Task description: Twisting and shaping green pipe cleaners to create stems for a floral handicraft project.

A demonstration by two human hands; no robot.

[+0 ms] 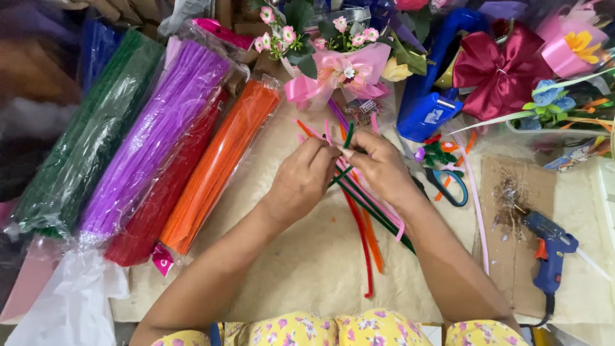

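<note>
— Where the two hands meet over the cream mat [307, 269], what are they gripping?

— A green pipe cleaner [348, 138]. The left hand [301, 179] is curled narrow, fingertips pinched on it, and the right hand [381, 163] is closed around the same stem from the other side. Its tip stands up between them, near the middle of the mat.

— And under the hands?

— A loose bundle of pipe cleaners [368, 218], red, orange, pink and green, fanning toward the person.

— What about the packages?

— Four long clear plastic sleeves lie slantwise on the left, side by side: a green pack [83, 141] outermost, then a purple pack [154, 134], a red pack [160, 198] partly under it, and an orange pack [218, 160] nearest the hands. A small pink label [162, 259] sits at the low end of the red one.

— Anything to the right?

— Blue-handled scissors [448, 182] just beside the right wrist, a blue glue gun [549, 247] on a brown cardboard sheet [506, 256], and a dark red ribbon bow [500, 67] farther back.
</note>
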